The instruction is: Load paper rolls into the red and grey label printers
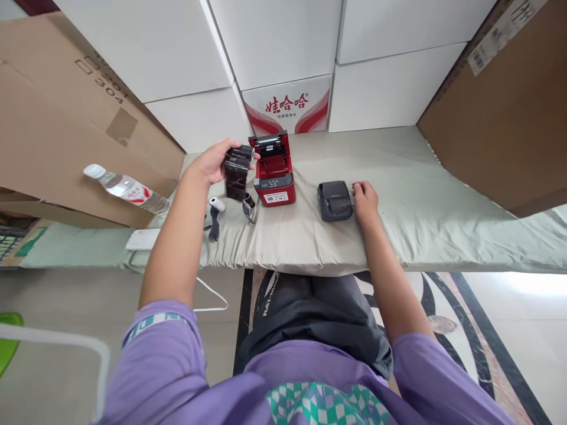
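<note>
My left hand (216,160) is closed around a black paper roll (239,168) with a pale core, its loose strip hanging down. Just right of that hand stands a red-and-black label printer (275,192) with its lid raised. My right hand (365,202) lies on the cloth with curled fingers, close beside a small black portable printer (335,200); I see nothing in it. Below the left hand are a small white roll (217,204) with a dark strip trailing from it and a short dark curled strip (249,209).
A pale green cloth (305,239) covers the bench. White boxes (283,106) are stacked behind it. Large cardboard boxes stand at left (57,118) and right (500,124). A water bottle (128,189) leans at left above a white device (142,239) with a cable.
</note>
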A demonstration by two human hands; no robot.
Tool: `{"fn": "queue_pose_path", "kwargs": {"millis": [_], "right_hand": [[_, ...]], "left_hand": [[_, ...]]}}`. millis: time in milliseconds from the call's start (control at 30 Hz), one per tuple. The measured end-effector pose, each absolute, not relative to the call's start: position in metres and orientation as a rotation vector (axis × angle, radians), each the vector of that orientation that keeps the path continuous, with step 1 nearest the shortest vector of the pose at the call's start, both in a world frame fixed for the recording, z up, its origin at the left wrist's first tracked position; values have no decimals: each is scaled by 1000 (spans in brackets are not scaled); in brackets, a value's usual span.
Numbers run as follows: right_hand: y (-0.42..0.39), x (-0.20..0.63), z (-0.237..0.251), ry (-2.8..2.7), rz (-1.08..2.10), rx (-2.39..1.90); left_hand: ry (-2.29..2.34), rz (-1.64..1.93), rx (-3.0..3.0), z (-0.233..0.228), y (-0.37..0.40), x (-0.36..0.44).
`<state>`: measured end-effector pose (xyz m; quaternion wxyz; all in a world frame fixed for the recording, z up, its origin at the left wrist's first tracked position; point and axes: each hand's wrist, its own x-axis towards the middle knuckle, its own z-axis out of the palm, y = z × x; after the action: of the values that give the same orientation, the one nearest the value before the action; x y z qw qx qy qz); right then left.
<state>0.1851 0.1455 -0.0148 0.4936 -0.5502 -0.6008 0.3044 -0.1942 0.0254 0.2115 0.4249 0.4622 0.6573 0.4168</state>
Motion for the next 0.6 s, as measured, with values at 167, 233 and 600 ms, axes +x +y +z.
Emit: {"fn": "queue_pose_path", "kwargs": {"millis": [167, 233, 600], "right_hand": [[143, 183, -12, -1450, 752, -1334], [142, 182, -11, -1445, 746, -1335], [135, 181, -3, -1447, 742, -1328]], "left_hand": [[1680, 1069, 1219, 193, 43, -180], [1603, 1075, 1211, 189, 47, -180], [2130, 637, 1631, 172, 71, -177]]}}
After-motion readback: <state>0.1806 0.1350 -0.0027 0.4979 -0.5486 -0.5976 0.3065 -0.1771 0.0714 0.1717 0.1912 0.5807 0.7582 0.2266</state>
